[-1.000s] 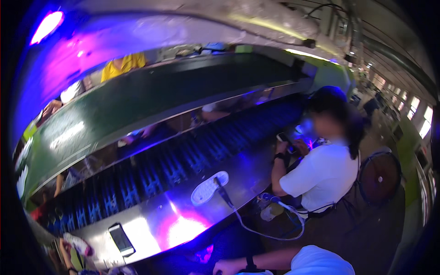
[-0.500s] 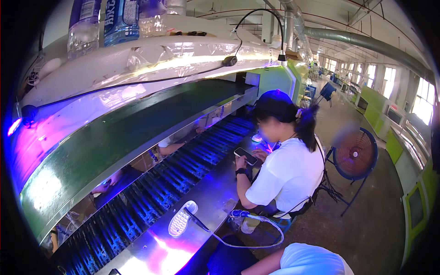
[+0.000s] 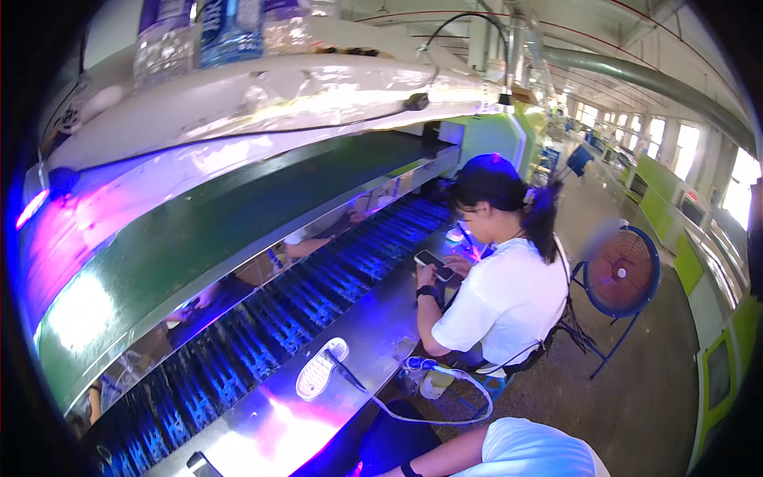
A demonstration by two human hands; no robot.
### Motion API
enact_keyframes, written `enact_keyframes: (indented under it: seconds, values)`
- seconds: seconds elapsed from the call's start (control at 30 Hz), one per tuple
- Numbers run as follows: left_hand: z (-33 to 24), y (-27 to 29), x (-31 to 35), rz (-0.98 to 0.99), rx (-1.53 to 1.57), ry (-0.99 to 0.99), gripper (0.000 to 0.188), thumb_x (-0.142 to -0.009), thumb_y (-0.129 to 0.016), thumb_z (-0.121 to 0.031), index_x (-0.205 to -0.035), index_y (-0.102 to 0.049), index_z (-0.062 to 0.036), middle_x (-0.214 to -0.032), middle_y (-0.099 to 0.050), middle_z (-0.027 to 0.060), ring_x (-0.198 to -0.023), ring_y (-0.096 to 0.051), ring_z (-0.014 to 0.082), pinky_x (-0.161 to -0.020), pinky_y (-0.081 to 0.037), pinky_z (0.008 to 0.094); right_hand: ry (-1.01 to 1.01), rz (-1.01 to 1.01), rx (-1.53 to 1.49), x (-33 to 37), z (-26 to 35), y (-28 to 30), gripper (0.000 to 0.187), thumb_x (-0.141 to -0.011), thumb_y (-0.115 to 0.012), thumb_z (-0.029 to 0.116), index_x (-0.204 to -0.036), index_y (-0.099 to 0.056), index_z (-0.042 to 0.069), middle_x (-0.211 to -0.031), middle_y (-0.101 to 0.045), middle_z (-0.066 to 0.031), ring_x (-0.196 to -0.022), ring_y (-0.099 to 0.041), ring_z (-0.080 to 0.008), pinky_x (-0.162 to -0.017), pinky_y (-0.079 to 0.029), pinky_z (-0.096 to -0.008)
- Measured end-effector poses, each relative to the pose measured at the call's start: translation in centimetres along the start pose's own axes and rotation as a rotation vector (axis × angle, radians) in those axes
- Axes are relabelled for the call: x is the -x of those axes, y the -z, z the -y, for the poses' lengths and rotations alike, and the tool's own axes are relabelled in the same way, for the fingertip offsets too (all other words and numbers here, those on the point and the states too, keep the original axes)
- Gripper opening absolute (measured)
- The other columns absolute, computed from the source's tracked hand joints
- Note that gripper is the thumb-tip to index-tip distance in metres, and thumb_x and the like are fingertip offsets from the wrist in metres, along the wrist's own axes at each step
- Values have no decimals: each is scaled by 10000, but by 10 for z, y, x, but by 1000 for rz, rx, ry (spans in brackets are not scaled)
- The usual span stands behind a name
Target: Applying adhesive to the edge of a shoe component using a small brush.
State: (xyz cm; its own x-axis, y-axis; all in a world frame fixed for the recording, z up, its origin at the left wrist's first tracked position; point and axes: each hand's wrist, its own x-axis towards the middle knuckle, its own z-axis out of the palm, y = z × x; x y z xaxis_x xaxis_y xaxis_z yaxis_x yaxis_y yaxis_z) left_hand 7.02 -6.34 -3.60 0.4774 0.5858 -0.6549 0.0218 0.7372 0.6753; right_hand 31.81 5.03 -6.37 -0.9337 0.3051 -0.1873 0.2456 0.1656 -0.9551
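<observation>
Neither of my hands shows. A bare forearm with a black wristband (image 3: 410, 470), reaching from a white sleeve (image 3: 540, 449), enters along the lower edge and seems to be my right arm; its hand lies below the picture. On the metal bench (image 3: 358, 326) in front of me rests a white shoe sole (image 3: 315, 377). A slim black hand tool (image 3: 346, 372) lies with its tip on the sole, its pale cable (image 3: 453, 423) looping off to the right. A dark-edged phone-like object (image 3: 203, 464) is cut off by the lower edge.
A slatted black conveyor (image 3: 262, 334) runs beyond the bench, beneath a green belt (image 3: 199, 211). To my right a seated co-worker (image 3: 501, 294) holds a phone (image 3: 434, 265). Behind stands a round fan (image 3: 621, 272). Bottles (image 3: 230, 36) stand on the upper shelf.
The view has shifted slightly, so the scene sits a little further right. More of the forearm, with its wristband, and of the phone-like object now shows. Sole and tool keep their places.
</observation>
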Motion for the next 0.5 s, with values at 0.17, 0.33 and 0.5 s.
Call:
enact_keyframes:
  seconds: [0.17,0.33,0.5]
  values:
    - [-32,-6,30,-43,-22,-39,282,-1060,-564,-223,-1172,-709,-10,-1119,-718,60,-1013,-643,151,-893,-523,323,5,75,-21,-30,8,-14,298,-921,-709,236,-1077,-736,-17,-993,-745,-106,-847,-680,-222,-761,-541,-384]
    - [-37,13,29,-68,-45,-58,255,-1041,-586,-193,-1139,-726,-5,-1062,-732,52,-960,-649,138,-851,-529,314,-7,138,-56,-41,6,-16,296,-926,-700,228,-1084,-728,-22,-1003,-739,-103,-859,-675,-221,-770,-539,-381]
    - [-12,44,15,-84,-37,-80,228,-1022,-609,-163,-1107,-743,0,-1006,-745,45,-907,-655,125,-809,-534,305,-129,271,-173,-58,13,-16,354,-939,-685,250,-1153,-709,-32,-1041,-736,-115,-935,-672,-216,-813,-539,-373]
